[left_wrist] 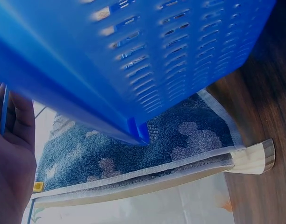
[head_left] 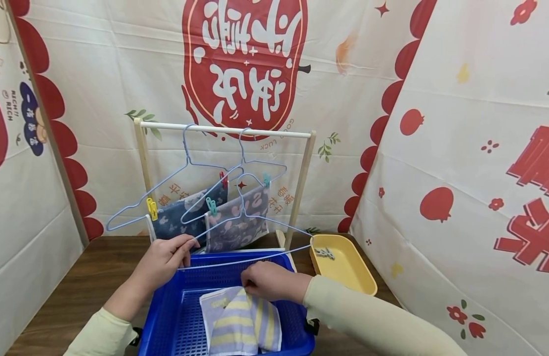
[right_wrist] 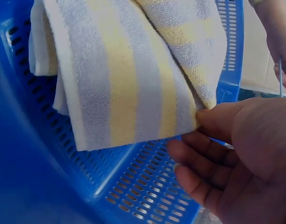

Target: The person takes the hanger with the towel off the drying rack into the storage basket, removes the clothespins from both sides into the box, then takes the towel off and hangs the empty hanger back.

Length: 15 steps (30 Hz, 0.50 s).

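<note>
In the head view my left hand point(head_left: 165, 259) grips the left end of a light-blue wire hanger point(head_left: 243, 216), which slants above the far rim of a blue plastic basket point(head_left: 165, 316). My right hand point(head_left: 272, 281) pinches the edge of a towel point(head_left: 238, 321) with yellow and lilac stripes. The towel is partly raised, its lower part still inside the basket. Close up in the right wrist view, thumb and fingers meet on the towel's edge point(right_wrist: 133, 93). The left wrist view shows the left hand point(left_wrist: 14, 149) around the thin hanger wire.
Behind the basket, a rack point(head_left: 225, 129) carries two hangers with a dark-blue towel point(head_left: 185, 212) and a purple towel point(head_left: 238, 217), both clipped by clothespins point(head_left: 151, 208). On the right, a yellow tray point(head_left: 350, 267) holds grey clothespins point(head_left: 325, 253). Printed cloth walls surround the wooden table.
</note>
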Each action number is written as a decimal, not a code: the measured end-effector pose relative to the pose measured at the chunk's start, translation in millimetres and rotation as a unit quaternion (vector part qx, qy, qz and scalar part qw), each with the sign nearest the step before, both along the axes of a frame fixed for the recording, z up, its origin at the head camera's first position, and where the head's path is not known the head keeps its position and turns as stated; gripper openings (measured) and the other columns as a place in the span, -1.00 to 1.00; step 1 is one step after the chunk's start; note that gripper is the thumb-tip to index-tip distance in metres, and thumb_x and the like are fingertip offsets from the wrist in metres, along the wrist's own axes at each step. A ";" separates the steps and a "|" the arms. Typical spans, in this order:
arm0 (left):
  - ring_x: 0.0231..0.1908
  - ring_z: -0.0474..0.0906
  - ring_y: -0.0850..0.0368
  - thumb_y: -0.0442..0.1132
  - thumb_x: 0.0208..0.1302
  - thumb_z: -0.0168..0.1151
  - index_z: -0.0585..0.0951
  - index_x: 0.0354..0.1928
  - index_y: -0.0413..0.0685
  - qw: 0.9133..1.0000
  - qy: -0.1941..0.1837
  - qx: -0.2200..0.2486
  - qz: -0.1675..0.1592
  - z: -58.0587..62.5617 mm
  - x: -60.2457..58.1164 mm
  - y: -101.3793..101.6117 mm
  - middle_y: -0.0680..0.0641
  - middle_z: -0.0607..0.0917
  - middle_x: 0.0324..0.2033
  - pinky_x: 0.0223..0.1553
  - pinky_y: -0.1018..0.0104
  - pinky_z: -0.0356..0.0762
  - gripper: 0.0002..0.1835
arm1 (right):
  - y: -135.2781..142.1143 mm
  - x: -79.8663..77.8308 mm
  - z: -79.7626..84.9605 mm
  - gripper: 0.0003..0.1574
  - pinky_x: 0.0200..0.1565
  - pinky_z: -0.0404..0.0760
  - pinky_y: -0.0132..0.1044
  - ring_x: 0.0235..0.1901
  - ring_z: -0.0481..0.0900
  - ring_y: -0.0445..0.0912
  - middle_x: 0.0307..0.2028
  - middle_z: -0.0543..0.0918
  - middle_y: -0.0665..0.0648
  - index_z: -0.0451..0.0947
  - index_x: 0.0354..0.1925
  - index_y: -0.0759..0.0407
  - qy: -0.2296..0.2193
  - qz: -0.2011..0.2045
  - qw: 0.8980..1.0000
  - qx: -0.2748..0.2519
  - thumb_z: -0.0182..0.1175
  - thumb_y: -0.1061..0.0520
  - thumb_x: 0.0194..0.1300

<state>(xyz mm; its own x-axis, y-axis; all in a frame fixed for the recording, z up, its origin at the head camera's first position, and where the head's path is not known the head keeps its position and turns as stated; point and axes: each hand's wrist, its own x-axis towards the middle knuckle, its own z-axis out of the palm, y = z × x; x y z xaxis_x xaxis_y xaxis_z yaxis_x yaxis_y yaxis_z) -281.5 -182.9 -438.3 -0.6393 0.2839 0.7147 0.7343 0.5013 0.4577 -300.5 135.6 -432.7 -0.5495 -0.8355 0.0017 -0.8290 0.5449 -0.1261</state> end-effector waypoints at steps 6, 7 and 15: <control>-0.58 0.50 0.38 -0.45 0.64 0.20 0.75 -0.10 0.07 1.000 0.000 0.001 0.002 -0.4 0.3 -0.2 0.24 0.62 -0.57 -0.54 0.33 0.55 -0.74 | 0.6 -6.4 -5.1 -0.82 -0.26 0.48 -0.54 -0.38 0.51 -0.40 -0.32 0.71 -0.17 0.75 -0.22 0.01 -0.010 0.001 1.000 0.011 0.34 0.26 0.55; -0.58 0.51 0.38 -0.45 0.64 0.20 0.75 -0.10 0.07 1.000 0.000 0.001 0.002 -0.5 0.3 -0.2 0.24 0.62 -0.57 -0.54 0.33 0.55 -0.74 | 0.8 -7.3 -5.8 -0.83 -0.26 0.48 -0.54 -0.38 0.51 -0.40 -0.32 0.71 -0.17 0.75 -0.22 0.01 -0.011 0.001 1.000 0.012 0.34 0.26 0.55; -0.58 0.49 0.37 -0.42 0.66 0.19 0.76 -0.09 0.00 1.000 -0.008 -0.003 0.013 1.1 2.2 -1.5 0.26 0.62 -0.57 -0.53 0.34 0.54 -0.78 | 7.7 -4.6 2.1 -0.97 -0.19 0.56 -0.48 -0.35 0.54 -0.38 -0.30 0.71 -0.18 0.78 -0.12 0.02 -0.026 -0.033 0.999 0.014 0.41 0.12 0.56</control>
